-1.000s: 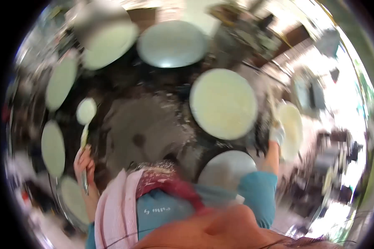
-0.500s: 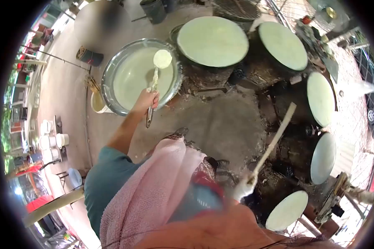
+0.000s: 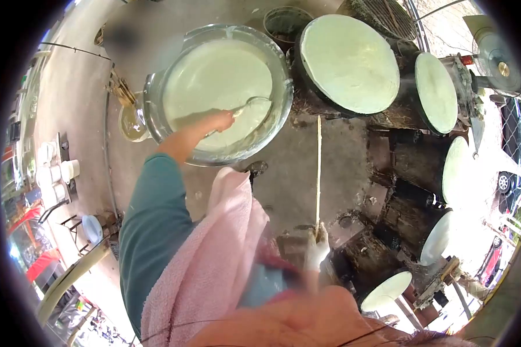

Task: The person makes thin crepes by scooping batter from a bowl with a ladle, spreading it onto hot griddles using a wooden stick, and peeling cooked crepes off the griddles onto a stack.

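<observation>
My left hand (image 3: pixel 221 120) is closed around the handle of a ladle (image 3: pixel 258 105). The ladle's bowl dips into pale, creamy liquid (image 3: pixel 214 75) that fills a wide metal basin (image 3: pixel 282 115). On my right hand (image 3: pixel 316 247) there is a whitish glove; its fingers grip a long, thin wooden stick (image 3: pixel 319 168), which points away from me. Beyond the stick's far end, a large round pan (image 3: pixel 348 63) bears a flat, pale surface. A pink towel (image 3: pixel 214 237) hangs over my front.
More round pale-topped pans (image 3: pixel 436 92) curve along the right on dark, sooty stands. A pale bucket (image 3: pixel 132 122) with wooden sticks stands left of the basin. White containers (image 3: pixel 55 170) are stacked farther left, and a fan (image 3: pixel 501 63) is at upper right.
My left hand has lowered the ladle from above the basin into the liquid. My right hand's stick has swung from slanting right to nearly straight ahead. The camera view has shifted.
</observation>
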